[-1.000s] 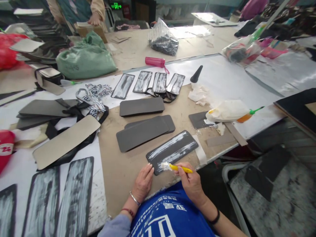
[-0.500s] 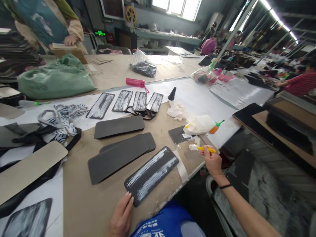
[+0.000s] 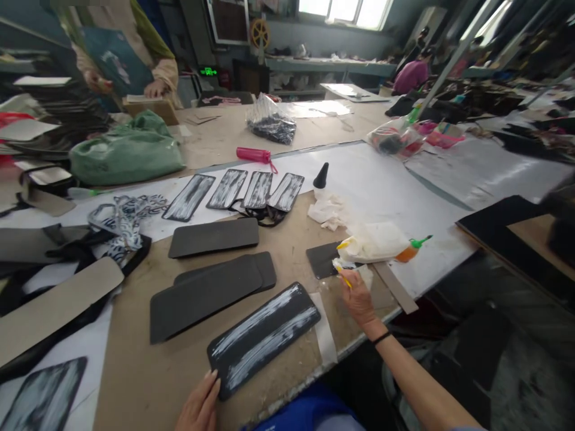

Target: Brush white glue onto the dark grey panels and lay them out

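Observation:
In my right hand (image 3: 359, 302) is a yellow-handled brush (image 3: 345, 277), its white-coated tip over a small dark piece (image 3: 320, 261) smeared with white paste. Beside it lies a whitish squeeze bottle (image 3: 377, 241) with an orange neck and green nozzle. My left hand (image 3: 200, 406) lies with fingers stretched out, fingertips touching the near left corner of a long dark panel (image 3: 263, 341). Two white streaks run along that panel, with a dark band between them. Plain dark panels lie behind it, two overlapping (image 3: 206, 298) and one alone (image 3: 214, 237).
White-smeared panels (image 3: 256, 189) lie in a row farther back, near a pink bottle (image 3: 254, 155) and a black cone (image 3: 320, 176). Crumpled paper (image 3: 327, 211) is near the squeeze bottle. Patterned straps (image 3: 123, 224) and a green bag (image 3: 128, 152) are left. A co-worker (image 3: 123, 60) stands beyond.
My right hand has moved left with the brush, from the table's edge to the paste-smeared piece. My left hand stays at the streaked panel's corner. The camera view has shifted.

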Demonstrator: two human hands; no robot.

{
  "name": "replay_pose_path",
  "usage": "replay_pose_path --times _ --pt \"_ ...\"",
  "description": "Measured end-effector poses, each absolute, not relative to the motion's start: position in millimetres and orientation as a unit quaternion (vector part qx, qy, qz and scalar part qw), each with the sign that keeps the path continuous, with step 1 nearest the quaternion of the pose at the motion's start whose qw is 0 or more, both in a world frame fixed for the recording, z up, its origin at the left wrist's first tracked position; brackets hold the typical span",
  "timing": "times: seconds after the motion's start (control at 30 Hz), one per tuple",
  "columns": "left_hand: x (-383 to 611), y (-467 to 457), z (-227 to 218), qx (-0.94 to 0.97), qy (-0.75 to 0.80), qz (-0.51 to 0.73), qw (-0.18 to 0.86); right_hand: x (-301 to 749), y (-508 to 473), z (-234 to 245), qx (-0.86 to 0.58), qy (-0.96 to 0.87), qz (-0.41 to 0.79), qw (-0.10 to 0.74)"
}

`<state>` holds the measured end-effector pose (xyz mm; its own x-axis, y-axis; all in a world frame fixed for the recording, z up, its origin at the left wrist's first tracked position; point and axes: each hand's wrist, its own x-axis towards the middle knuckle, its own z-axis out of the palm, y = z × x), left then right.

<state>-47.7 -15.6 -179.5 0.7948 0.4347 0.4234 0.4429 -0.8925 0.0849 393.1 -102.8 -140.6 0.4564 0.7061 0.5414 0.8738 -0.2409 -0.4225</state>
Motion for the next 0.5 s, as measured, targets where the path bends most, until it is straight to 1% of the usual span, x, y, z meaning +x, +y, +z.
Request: replay_pose_path --times 0.07,0.13,0.23,0.37,0.43,0.5 --pt "-42 -24 -171 -0.937 -0.268 -0.225 0.001 388 -109 -130 -0.774 -0.495 -0.110 0.379" --pt "-38 -29 -164 -0.929 -0.295 -0.225 -0.019 377 -114 -118 -0.781 -0.458 -0.077 0.418" --pt "-38 -30 -162 -0.927 -0.304 -0.215 -0.052 342 -120 -102 -0.783 -0.382 0.065 0.487" --pt "-44 -27 -168 -0.925 -0.300 -0.226 -0.067 268 -114 -93 -0.716 -0.310 0.286 0.557" --pt "-47 -27 -171 -0.923 -0.295 -0.234 -0.076 230 -104 -94 -0.677 -0.300 0.346 0.576" --pt "-50 -26 -174 -0.922 -0.288 -0.243 -0.084 198 -92 -96 -0.650 -0.309 0.380 0.580"
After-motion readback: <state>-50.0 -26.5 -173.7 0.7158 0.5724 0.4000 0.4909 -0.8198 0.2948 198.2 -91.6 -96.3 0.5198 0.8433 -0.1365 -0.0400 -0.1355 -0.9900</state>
